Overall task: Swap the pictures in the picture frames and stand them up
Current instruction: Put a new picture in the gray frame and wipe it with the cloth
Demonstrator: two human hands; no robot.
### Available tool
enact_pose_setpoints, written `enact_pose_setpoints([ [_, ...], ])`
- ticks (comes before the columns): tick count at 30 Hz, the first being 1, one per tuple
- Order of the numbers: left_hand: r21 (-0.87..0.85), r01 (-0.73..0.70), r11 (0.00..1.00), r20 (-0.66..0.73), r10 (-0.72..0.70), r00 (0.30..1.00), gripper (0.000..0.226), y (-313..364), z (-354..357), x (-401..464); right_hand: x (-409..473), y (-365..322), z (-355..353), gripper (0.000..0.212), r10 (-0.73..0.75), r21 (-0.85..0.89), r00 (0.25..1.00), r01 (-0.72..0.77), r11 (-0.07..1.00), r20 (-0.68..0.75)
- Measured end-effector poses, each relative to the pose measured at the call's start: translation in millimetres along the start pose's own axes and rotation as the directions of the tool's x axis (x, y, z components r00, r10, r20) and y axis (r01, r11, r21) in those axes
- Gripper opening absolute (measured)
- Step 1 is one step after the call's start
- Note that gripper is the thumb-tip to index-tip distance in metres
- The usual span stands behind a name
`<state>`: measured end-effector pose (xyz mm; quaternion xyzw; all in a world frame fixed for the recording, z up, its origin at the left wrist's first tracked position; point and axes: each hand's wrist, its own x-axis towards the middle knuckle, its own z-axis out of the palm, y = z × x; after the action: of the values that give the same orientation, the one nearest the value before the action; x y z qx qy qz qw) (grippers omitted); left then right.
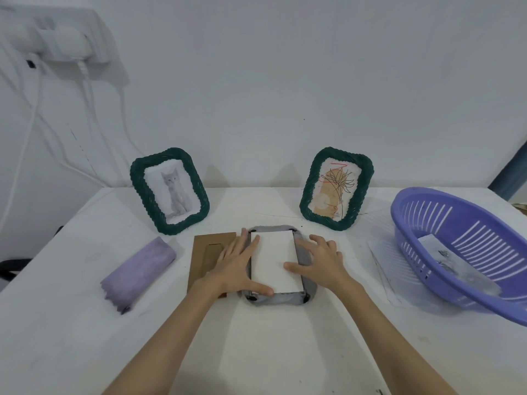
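A grey frame (281,300) lies face down in front of me with a white picture back (275,258) showing in its opening. My left hand (238,265) rests flat on the frame's left side, its thumb at the picture's near corner. My right hand (319,262) lies on the right side with spread fingers, the thumb touching the picture. A brown backing board (206,252) lies just left of the frame, partly under my left hand. Two dark green woven frames stand at the back: one with a grey cat picture (170,191), one with a plant drawing (336,188).
A rolled purple cloth (139,273) lies at the left. A purple plastic basket (467,249) holding papers sits at the right, on loose white sheets (382,258). The white table (85,323) ends at a wall behind; cables and a plug hang at the upper left.
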<state>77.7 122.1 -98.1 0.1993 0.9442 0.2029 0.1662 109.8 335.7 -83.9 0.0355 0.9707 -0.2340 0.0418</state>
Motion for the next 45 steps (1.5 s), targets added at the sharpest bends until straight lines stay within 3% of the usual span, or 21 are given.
enact_pose_setpoints([
  [4, -0.184, 0.054, 0.981, -0.093, -0.072, 0.993, 0.127, -0.4, -0.1, -3.5, -3.3, 2.5, 1.7, 0.053, 0.059, 0.13, 0.994, -0.047, 0.99, -0.092],
  [7, -0.181, 0.071, 0.981, -0.054, -0.082, 0.995, 0.134, 0.2, -0.6, -7.9, -4.3, 1.4, 4.4, 0.044, 0.074, 0.13, 0.995, -0.065, 0.989, -0.067],
  [9, -0.202, 0.065, 0.977, -0.071, -0.081, 0.994, 0.12, 0.3, -0.3, -8.6, -5.3, -0.7, 5.9, 0.04, 0.08, 0.123, 0.995, -0.072, 0.99, -0.06],
  [11, -0.228, 0.062, 0.972, -0.09, -0.085, 0.992, 0.106, 0.6, -1.6, -9.8, -5.7, -2.7, 7.0, 0.034, 0.104, 0.185, 0.992, -0.089, 0.979, -0.076],
  [14, -0.192, 0.075, 0.979, -0.055, -0.087, 0.995, 0.106, -0.3, -1.2, -10.3, -4.0, -4.9, 7.5, 0.027, 0.156, 0.316, 0.98, -0.111, 0.942, -0.12],
  [17, -0.178, 0.082, 0.981, -0.064, -0.094, 0.993, 0.103, 0.5, 0.5, -9.0, 0.1, -5.5, 6.5, 0.033, 0.164, 0.33, 0.975, -0.106, 0.938, -0.153],
  [20, -0.277, 0.068, 0.958, -0.116, -0.103, 0.988, 0.094, 1.6, -0.9, -8.2, 6.1, -3.8, 4.1, 0.039, 0.156, 0.273, 0.98, -0.117, 0.955, -0.125],
  [29, -0.369, -0.046, 0.928, -0.312, -0.077, 0.947, 0.071, 2.5, 1.3, -4.9, 9.0, -4.7, 9.8, 0.034, 0.143, 0.294, 0.98, -0.097, 0.951, -0.141],
  [33, -0.506, -0.125, 0.853, -0.367, -0.082, 0.927, 0.053, 4.3, 0.5, -0.7, 8.2, -3.2, 13.4, 0.037, 0.138, 0.31, 0.976, -0.081, 0.947, -0.167],
  [38, -0.67, -0.179, 0.721, -0.447, -0.2, 0.872, 0.055, 8.1, -5.1, -4.2, 7.3, -1.7, 13.3, 0.055, 0.089, 0.282, 0.967, -0.018, 0.959, -0.239],
  [41, -0.765, -0.202, 0.612, -0.438, -0.264, 0.86, 0.058, 10.4, -11.5, -5.8, 6.1, -1.8, 11.2, 0.048, 0.098, 0.295, 0.95, -0.007, 0.956, -0.296],
  [45, -0.825, -0.159, 0.542, -0.375, -0.315, 0.872, 0.056, 9.7, -16.3, -5.6, 4.2, -2.4, -1.4, 0.038, 0.074, 0.528, 0.992, -0.011, 0.849, -0.099],
])
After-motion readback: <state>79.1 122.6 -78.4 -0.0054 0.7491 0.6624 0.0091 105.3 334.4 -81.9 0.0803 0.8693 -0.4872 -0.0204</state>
